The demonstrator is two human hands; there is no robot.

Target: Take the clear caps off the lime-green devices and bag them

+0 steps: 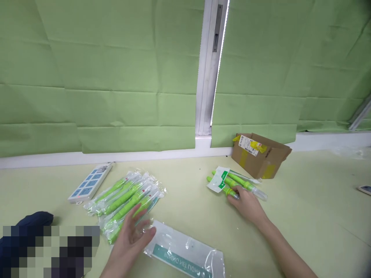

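Clear bag (185, 253), green bagged tubes (127, 199) beyond.

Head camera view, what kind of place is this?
Probably a packing or sorting bench in a workroom: wrapped green pens lie in a pile on the table, a taped cardboard box sits by the wall, and a power strip lies nearby.

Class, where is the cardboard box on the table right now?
In the head view, the cardboard box sits far right on the table, against the wall, just behind the green tubes under the right hand.
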